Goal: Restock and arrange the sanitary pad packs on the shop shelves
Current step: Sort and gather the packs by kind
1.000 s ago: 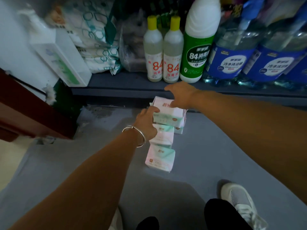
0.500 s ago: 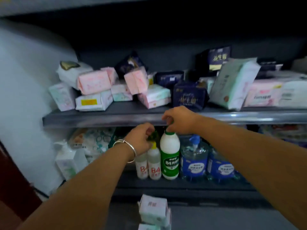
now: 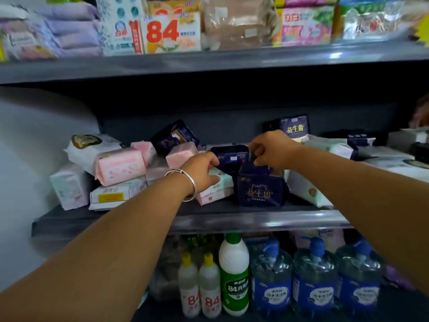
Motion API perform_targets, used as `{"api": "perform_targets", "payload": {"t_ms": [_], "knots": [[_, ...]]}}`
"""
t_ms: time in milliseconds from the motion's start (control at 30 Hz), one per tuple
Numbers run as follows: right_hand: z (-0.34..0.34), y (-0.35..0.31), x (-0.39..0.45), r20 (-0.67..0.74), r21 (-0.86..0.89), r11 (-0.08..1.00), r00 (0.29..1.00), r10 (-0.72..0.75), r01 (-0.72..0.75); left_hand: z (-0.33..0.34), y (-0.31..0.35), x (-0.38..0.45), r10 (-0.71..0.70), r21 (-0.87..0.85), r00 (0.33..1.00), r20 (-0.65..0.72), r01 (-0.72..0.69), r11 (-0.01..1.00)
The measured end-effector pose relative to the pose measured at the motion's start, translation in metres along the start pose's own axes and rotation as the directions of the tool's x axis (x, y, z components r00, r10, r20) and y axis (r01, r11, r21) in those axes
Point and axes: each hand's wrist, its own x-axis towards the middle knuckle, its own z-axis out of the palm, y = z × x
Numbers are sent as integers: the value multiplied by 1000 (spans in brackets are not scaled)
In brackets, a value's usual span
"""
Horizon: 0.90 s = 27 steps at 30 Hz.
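Observation:
The middle shelf (image 3: 139, 220) carries a loose heap of sanitary pad packs. A dark blue pack (image 3: 260, 190) stands upright near the front edge, and my right hand (image 3: 271, 151) pinches its top. My left hand (image 3: 204, 173), with a silver bangle on the wrist, has curled fingers at the left end of a mint and white pack (image 3: 224, 180) that lies on a pink one. Whether it grips that pack is unclear. Another dark pack (image 3: 229, 156) sits just behind, between my hands. Pink packs (image 3: 120, 166) and white packs (image 3: 116, 195) lie tumbled on the left.
The upper shelf (image 3: 209, 62) holds tissue and other goods. Below the middle shelf stand small 84 bottles (image 3: 199, 291), a green and white bottle (image 3: 234, 275) and blue pump jugs (image 3: 315, 282). A pale wall (image 3: 34, 159) closes the left side. More white and dark packs (image 3: 371, 154) fill the right.
My view has risen from the floor stack to the middle shelf. Both hands left the floor packs, rose past the shelf edge and now reach among the shelved packs; my right hand has taken the dark blue pack.

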Motion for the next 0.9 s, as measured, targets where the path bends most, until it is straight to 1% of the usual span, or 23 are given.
{"api": "perform_targets", "payload": {"t_ms": [133, 267, 567, 667, 767, 833, 900], "knots": [[-6, 16, 39, -6, -74, 997, 999, 32, -32, 3, -6, 38, 20, 10, 1000, 4, -20, 1000], [-9, 30, 70, 16, -138, 989, 999, 50, -48, 11, -10, 79, 34, 66, 999, -10, -34, 997], [-10, 57, 93, 110, -219, 974, 990, 85, -59, 40, -10, 142, -40, 236, 997, 63, 24, 972], [-4, 62, 95, 178, -190, 980, 980, 93, -58, 50, -5, 152, -65, 298, 991, 115, 28, 954], [10, 64, 102, 283, -156, 987, 955, 92, -49, 60, -7, 162, -70, 328, 986, 151, 17, 944], [19, 67, 108, 363, -67, 995, 927, 94, -74, 66, -12, 171, -82, 353, 983, 164, 19, 935], [27, 67, 112, 443, 46, 990, 891, 98, -132, 70, -17, 179, -114, 370, 978, 175, 42, 928]]}}
